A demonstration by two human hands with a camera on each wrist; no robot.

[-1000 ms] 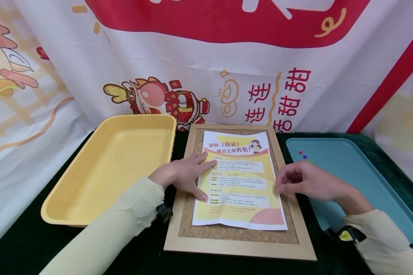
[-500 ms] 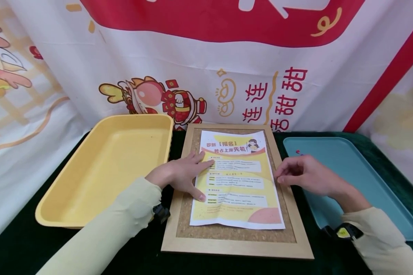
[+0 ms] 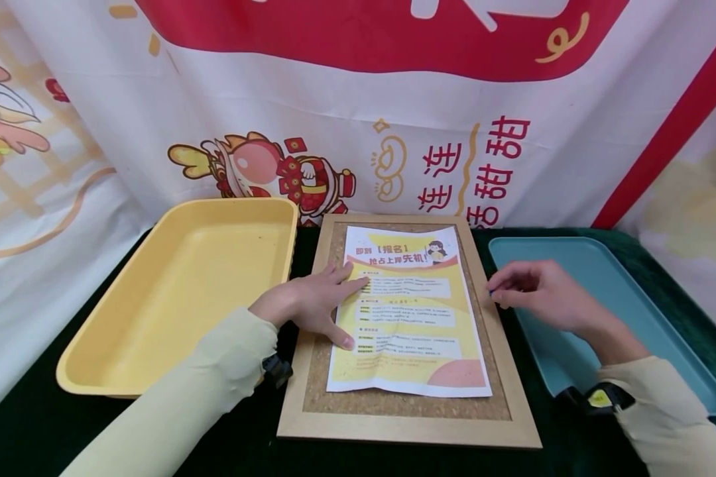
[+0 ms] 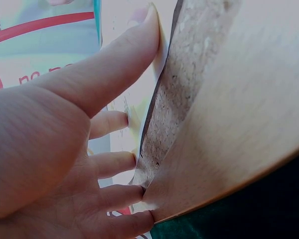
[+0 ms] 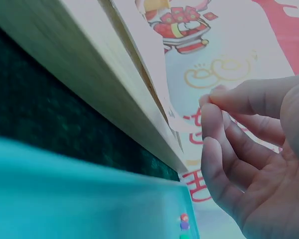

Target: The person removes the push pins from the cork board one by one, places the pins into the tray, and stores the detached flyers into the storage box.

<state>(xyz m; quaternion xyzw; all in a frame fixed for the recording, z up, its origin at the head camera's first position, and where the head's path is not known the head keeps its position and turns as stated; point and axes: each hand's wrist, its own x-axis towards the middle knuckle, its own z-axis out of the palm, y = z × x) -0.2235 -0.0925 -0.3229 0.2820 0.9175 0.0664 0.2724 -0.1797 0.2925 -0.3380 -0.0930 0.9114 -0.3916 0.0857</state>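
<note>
My left hand (image 3: 319,301) rests with spread fingers on the left part of a yellow and white printed sheet (image 3: 406,318). Beneath the sheet is a cork board (image 3: 370,404) in a pale wooden frame. In the left wrist view, the thumb (image 4: 124,59) lies on the paper near its edge. My right hand (image 3: 549,291) is above the board's right frame edge, thumb and index finger pinching a small blue push pin (image 3: 492,291). In the right wrist view its fingertips (image 5: 217,97) meet, and the pin is mostly hidden between them.
A blue tray (image 3: 620,318) stands right of the board; tiny red, purple and green pieces (image 5: 184,225) lie in its far corner. To the left stands a deep yellow tray (image 3: 173,285). A printed cloth (image 3: 334,86) hangs behind the dark green table cover (image 3: 244,457).
My right hand has drawn back from the sheet's right edge, slightly right and up, and a bit of blue now shows at its fingertips. The left hand stays on the sheet.
</note>
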